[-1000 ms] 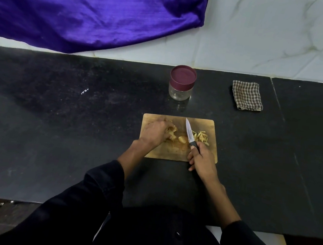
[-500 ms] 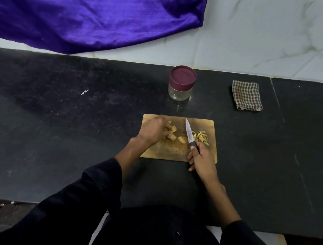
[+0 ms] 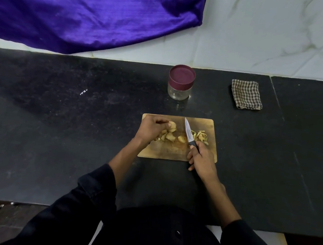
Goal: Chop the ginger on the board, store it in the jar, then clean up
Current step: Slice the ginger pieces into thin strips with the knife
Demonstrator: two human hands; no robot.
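- Your right hand (image 3: 204,162) has its grip closed round the knife (image 3: 188,134); your left hand (image 3: 152,129) pinches a ginger (image 3: 170,137) chunk on the board (image 3: 165,151).
- Curl your left fingertips back before slicing.
- Jar (image 3: 180,82) sits behind the board, lid on.

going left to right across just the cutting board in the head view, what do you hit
left hand → ginger chunks → single ginger piece → knife → chopped ginger strips, all on the cutting board.
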